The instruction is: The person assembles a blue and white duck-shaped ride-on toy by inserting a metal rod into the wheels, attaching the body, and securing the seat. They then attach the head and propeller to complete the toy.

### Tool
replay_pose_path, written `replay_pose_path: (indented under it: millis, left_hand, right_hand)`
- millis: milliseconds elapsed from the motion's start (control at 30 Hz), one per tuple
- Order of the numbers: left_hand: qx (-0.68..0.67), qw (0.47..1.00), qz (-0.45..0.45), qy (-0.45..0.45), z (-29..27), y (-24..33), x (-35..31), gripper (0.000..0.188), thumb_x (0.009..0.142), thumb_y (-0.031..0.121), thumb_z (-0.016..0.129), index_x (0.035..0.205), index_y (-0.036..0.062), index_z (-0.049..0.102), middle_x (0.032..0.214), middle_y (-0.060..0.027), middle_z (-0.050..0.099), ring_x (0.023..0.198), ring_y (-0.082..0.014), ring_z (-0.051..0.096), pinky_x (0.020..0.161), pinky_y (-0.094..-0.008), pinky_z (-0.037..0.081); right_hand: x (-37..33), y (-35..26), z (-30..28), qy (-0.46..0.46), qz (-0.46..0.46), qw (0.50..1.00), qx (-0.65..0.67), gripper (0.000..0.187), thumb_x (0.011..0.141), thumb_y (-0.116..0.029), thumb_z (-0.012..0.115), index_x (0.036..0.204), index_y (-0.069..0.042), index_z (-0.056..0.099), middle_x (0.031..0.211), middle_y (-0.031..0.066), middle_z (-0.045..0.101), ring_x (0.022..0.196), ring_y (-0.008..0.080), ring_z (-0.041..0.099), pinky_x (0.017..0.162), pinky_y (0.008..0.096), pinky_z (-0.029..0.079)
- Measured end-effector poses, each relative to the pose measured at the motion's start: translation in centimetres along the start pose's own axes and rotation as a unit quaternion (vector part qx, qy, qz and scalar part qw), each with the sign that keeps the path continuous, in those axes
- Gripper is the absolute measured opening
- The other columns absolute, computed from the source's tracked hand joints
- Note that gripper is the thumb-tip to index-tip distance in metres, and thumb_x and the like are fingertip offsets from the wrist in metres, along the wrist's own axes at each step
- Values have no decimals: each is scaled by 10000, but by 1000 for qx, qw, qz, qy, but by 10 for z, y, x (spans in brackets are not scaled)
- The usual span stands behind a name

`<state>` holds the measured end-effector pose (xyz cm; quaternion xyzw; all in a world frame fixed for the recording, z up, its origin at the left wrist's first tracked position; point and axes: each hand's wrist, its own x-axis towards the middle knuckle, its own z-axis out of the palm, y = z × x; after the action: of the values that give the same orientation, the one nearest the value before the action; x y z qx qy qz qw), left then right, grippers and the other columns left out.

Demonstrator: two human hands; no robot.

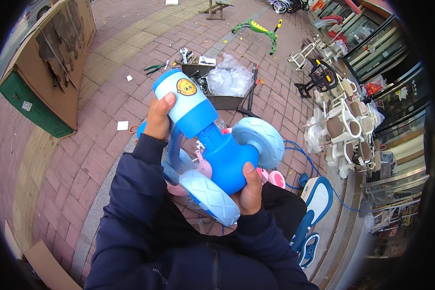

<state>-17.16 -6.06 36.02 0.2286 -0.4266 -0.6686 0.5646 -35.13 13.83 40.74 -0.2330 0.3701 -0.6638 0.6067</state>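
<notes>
A: What occupies the left of the scene?

B: A large cardboard carton (53, 67) stands on the brick paving. Next, beyond the left hand (158, 117), lie green-handled pliers (154, 67), apparently set out within reach.

A: How is that hand disposed?

B: Curled partway, it has hold of the pale-blue column (176, 104) of a blue ride-on toy frame (222, 162); the thumb shows, the fingers are largely hidden behind. This presumably steadies the tilted upper end.

A: And further right?

B: A dark tool tray (225, 103), bearing a clear plastic bag (229, 76), sits beyond the frame, probably to keep small items together. The right hand (250, 191) cups the rounded base between two wheels, thumb uppermost, its fingers mostly out of sight; this likely supports the heavier end. White-framed seats (343, 123) are heaped at far right.

A: Where, then, is the frame relative to the hands?

B: Between them, above the lap: column rightward of the left hand, base against the right.
</notes>
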Motion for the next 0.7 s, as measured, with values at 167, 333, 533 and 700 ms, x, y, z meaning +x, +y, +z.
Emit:
replay_pose_path:
  millis: [167,333,533,700]
  left_hand:
    - [-76,991,-13,106,-18,23,29,811,904,558,685,1401,-48,476,1231,-194,650,1066,-255,684,944,-379,566]
    - [-127,984,-6,126,-32,35,37,798,921,603,642,1396,-16,474,1212,-199,667,1058,-276,699,929,-409,591]
    - [-191,973,10,126,-27,32,35,801,923,655,602,1381,6,499,1201,-184,678,1059,-284,692,924,-428,593]
    - [-235,966,-10,108,-19,27,35,838,913,693,579,1383,4,497,1211,-188,674,1055,-295,691,901,-441,599]
  right_hand:
    - [2,-14,-9,11,33,999,-34,907,907,-545,696,1492,41,327,1384,239,546,1225,358,608,1031,499,523]
    - [-5,-12,-31,46,4,997,-69,883,925,-552,672,1497,31,335,1399,226,544,1223,340,610,1035,471,518]
    - [-10,-20,-19,12,-35,993,-112,903,910,-533,691,1498,49,328,1421,231,529,1265,343,585,1058,466,494]
    - [-8,-21,2,3,-68,990,-124,1015,852,-550,743,1519,51,271,1427,253,504,1276,361,580,1019,452,530]
